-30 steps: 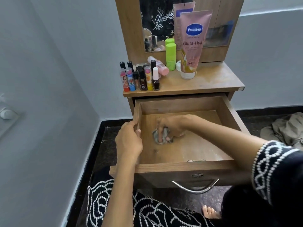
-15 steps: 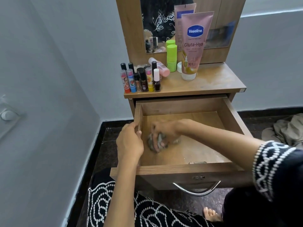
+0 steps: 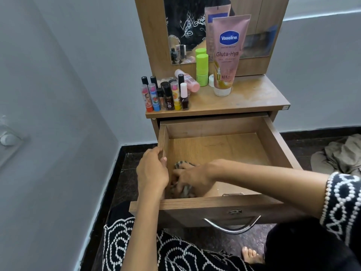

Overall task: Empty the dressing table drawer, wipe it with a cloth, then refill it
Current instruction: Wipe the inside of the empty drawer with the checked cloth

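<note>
Drawer (image 3: pixel 273 145): pulled fully out from under the desk (image 3: pixel 254 98), bare wooden floor showing.
Cloth (image 3: pixel 180 166): checked, bunched in the drawer's front left corner, partly hidden under the fingers.
Right hand (image 3: pixel 192 178): fingers curled round the cloth, pressing it down against the drawer floor.
Left hand (image 3: pixel 152 171): gripping the top edge of the drawer's left wall.
Desk top: small cosmetic bottles (image 3: pixel 166 96) clustered at left, green container (image 3: pixel 202 70) and Vaseline tube (image 3: pixel 227 55) upright before the mirror (image 3: pixel 185 26).
</note>
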`<state>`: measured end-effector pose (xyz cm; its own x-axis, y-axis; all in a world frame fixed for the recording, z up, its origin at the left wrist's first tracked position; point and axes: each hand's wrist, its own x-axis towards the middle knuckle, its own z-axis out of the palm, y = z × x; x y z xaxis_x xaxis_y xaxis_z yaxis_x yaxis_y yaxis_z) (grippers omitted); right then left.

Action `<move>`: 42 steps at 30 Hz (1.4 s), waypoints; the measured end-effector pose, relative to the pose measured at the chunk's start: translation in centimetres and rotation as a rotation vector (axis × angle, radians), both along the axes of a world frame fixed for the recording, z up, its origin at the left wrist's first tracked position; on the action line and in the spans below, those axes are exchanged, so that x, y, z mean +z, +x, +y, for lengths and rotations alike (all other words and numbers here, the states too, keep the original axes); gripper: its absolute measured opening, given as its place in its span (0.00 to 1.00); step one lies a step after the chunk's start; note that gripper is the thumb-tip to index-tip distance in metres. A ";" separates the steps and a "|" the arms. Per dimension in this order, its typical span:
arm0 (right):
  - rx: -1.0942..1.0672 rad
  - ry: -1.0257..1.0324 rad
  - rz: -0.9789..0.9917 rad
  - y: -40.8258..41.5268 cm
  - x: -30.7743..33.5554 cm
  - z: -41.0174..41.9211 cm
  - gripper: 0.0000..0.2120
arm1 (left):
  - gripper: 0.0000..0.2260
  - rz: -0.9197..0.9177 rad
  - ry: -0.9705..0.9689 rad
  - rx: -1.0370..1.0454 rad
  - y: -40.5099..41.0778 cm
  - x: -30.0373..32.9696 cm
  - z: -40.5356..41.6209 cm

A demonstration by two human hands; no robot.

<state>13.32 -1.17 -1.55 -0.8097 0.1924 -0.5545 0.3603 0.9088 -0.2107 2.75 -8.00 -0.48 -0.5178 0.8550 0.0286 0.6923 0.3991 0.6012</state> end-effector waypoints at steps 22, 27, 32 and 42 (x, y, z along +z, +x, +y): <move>-0.051 0.082 0.027 4.9 0.1 5.0 0.10 | 0.17 -0.002 0.037 -0.005 -0.3 -0.5 0.2; -0.258 0.089 0.199 3.3 0.3 6.6 0.14 | 0.17 -0.002 0.036 -0.001 -0.2 -0.5 0.2; 0.020 0.036 0.137 4.3 -0.6 1.9 0.13 | 0.17 -0.004 0.031 0.000 -0.3 -0.6 0.2; -0.371 0.044 0.117 7.5 1.4 6.6 0.15 | 0.17 -0.012 0.024 0.002 -0.1 -0.4 0.2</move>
